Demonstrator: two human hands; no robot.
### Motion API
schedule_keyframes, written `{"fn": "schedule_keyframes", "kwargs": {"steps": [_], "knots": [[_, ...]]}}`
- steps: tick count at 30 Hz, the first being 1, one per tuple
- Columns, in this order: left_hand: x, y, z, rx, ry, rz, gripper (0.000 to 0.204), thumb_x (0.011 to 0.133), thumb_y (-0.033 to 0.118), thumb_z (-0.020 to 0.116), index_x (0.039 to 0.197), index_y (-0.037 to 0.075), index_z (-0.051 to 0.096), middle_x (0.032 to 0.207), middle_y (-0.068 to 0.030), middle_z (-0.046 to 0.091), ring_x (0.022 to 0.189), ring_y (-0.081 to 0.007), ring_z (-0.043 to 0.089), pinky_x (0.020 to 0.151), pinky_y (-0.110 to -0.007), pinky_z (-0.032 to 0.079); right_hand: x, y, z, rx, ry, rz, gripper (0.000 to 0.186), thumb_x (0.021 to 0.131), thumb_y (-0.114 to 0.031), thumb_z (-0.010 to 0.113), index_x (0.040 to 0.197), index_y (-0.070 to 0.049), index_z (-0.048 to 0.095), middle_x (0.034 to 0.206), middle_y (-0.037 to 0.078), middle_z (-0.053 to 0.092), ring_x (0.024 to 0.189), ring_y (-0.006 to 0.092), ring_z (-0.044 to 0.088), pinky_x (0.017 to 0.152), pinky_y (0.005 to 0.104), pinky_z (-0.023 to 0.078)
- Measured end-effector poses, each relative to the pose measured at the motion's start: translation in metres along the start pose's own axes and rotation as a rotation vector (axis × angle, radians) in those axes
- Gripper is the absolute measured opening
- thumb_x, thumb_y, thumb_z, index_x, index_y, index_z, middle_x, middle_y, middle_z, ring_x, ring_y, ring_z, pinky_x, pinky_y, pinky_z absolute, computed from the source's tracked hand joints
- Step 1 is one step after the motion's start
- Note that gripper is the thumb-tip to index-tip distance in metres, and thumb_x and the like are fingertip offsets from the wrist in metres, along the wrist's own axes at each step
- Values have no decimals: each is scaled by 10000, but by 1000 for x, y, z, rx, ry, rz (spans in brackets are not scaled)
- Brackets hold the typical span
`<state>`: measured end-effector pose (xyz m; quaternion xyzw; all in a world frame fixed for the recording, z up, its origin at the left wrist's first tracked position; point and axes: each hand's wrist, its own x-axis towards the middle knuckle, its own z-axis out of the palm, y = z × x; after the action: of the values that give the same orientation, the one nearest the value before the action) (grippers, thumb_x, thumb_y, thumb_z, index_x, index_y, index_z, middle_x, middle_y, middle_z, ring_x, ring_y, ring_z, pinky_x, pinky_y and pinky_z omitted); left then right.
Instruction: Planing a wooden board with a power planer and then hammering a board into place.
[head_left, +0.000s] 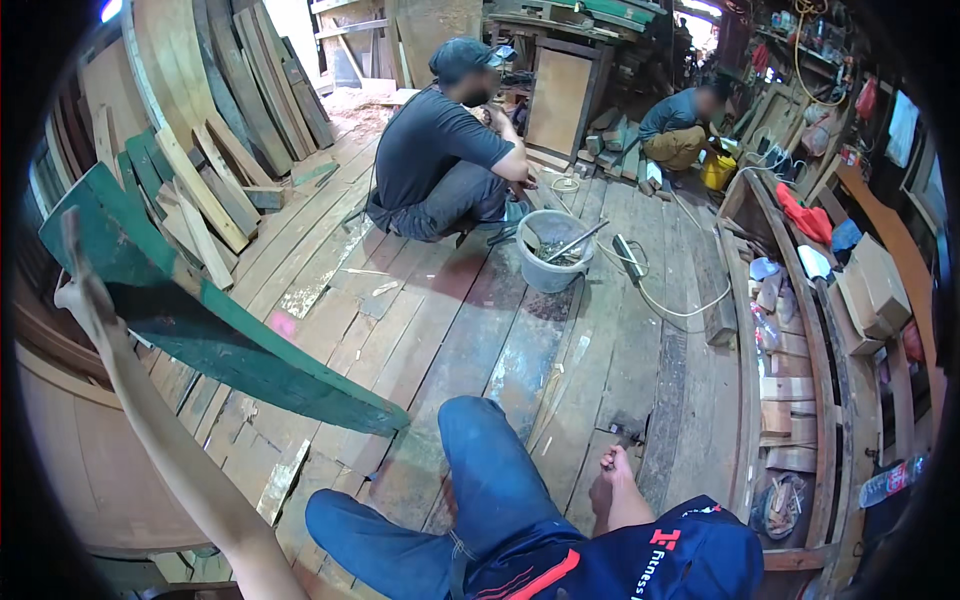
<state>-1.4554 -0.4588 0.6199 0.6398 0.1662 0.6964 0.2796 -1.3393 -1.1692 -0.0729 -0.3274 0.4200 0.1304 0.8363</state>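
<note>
A long green-painted wooden board (240, 320) slants across the left side, its near end low on the floor by my knees and its wide end raised. My left hand (85, 290) grips the raised part at its left edge, the arm stretched out. Beside my right thigh, my right hand (617, 463) is low over the floor with its fingers closed. A small dark object (628, 432) shows just beyond those fingers; its kind cannot be made out, and the rest is hidden by the hand.
A squatting person (445, 150) works ahead, near a grey bucket (553, 280) of metal pieces. Another person (680, 130) crouches by a yellow bucket (718, 170). A pale cable (690, 312) crosses the plank floor (430, 330). Boards (265, 95) lean at left; a wooden frame (828, 400) stands right.
</note>
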Motion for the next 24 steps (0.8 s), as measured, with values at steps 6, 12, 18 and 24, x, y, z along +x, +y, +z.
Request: {"fn": "schedule_keyframes", "kwargs": {"steps": [6, 12, 18, 24], "knots": [[99, -86, -65, -50, -89, -145, 549, 985, 419, 407, 1459, 149, 344, 1358, -119, 493, 1149, -196, 527, 972, -314, 402, -38, 15, -8, -495, 15, -8, 116, 870, -171, 526, 796, -105, 467, 596, 25, 415, 407, 134, 401, 353, 302, 343], [57, -13, -73, 321, -126, 60, 567, 868, 486, 620, 1255, 75, 571, 961, -114, 674, 831, -203, 660, 723, -316, 517, -76, 33, 61, -1242, -118, -231, 151, 874, -164, 507, 744, -89, 512, 535, 22, 475, 392, 131, 440, 338, 308, 330], [-8, 26, 83, 144, -168, -22, 679, 668, 406, 840, 1096, -38, 558, 930, -156, 679, 832, -185, 655, 775, -292, 525, -42, 5, 2, -1081, -78, -116, 157, 889, -152, 467, 784, -46, 514, 511, 89, 491, 360, 239, 510, 298, 362, 376], [-8, 48, 31, -136, -345, -24, 539, 793, 267, 756, 1177, -21, 510, 1045, -146, 653, 926, -198, 645, 826, -314, 519, -8, -10, 11, -904, -144, 230, 90, 842, -121, 511, 807, -41, 536, 590, 73, 526, 472, 205, 536, 398, 372, 442]]}}
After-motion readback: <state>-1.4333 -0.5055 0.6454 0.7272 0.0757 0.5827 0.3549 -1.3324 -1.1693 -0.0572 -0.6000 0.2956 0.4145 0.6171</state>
